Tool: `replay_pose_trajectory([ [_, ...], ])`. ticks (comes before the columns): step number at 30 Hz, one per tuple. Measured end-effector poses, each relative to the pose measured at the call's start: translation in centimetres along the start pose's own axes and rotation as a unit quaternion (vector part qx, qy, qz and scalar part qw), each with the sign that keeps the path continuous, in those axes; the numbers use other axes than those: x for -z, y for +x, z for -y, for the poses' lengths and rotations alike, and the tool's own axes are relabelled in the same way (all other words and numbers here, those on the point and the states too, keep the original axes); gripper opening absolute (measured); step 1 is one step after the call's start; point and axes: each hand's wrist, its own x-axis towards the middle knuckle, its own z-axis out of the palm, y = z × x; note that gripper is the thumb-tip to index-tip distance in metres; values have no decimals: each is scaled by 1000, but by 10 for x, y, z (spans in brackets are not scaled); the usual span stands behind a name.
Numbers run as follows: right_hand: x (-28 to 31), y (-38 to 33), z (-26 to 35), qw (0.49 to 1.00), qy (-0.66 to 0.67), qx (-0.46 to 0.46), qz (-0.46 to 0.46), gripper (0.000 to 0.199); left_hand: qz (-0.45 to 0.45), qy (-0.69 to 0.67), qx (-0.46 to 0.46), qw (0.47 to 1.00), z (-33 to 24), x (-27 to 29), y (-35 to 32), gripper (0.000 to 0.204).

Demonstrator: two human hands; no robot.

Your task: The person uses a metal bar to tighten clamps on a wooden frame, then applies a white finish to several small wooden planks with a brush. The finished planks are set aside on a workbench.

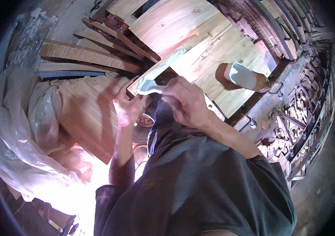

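Observation:
My left hand [127, 107] grips the near end of a narrow wooden board [156, 70], thumb and fingers wrapped around it. White, wet-looking glue shines along the board's upper face. My right hand [187, 100] is closed on the handle of a spreader [147, 87], whose flat head is coated in white glue and lies over the near end of the board. To the right, a cup [243, 76] with white glue in it stands on a large wooden panel [214, 51]. My right hand's fingers hide most of the spreader's handle.
Several loose planks [84, 53] fan out at the far left. Nearer stands a stack of wooden strips [84, 106] beside crumpled clear plastic sheeting [22, 122]. Metal clamps [250, 122] line the panel's right side. Beyond them lies a rack of wood offcuts [293, 114].

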Motion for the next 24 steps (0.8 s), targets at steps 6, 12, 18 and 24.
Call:
replay_pose_trajectory([
  [6, -3, 2, -16, 989, 81, -113, -42, 14, -15, -69, 26, 997, -1, -3, -1, 45],
  [12, 39, 4, -121, 963, -157, -171, -134, 9, -2, 19, -8, 1000, -1, 2, 1, 46],
  [18, 22, 1, -72, 982, -153, -80, -76, 25, -14, 35, -12, 999, -6, 0, -2, 46],
  [24, -17, 8, 16, 999, 31, 20, -11, 28, 37, -37, 0, 999, 14, 7, 4, 46],
])
